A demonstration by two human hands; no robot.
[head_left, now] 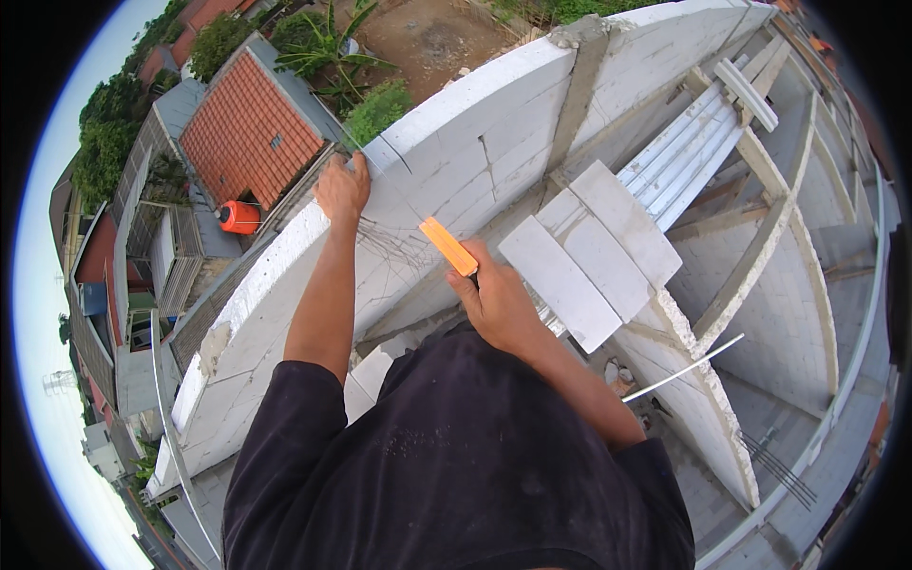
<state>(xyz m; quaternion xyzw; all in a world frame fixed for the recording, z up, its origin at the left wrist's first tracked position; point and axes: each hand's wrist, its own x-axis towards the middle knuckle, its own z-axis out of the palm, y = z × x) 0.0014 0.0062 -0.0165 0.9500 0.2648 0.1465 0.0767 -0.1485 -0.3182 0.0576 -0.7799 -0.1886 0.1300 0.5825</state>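
Note:
My left hand [343, 188] is at the top edge of a curved white block wall [456, 119], its fingers bent. A thin line runs close beside these fingers; whether they pinch it or only the wall edge cannot be made out. In my right hand [499, 299], in front of my chest, is an orange bar-shaped tool [448, 247], pointing up and left. The fist hides its lower end. Thin wires [394, 245] show against the wall's inner face between my hands.
Pale blocks [589, 252] are stacked to my right, beside ribbed metal sheets [679, 157]. Partition walls and concrete beams [746, 275] stand farther right, with a white rod [684, 368] before them. Beyond the wall lie a tiled roof [249, 133] and an orange tank [239, 218], lower down.

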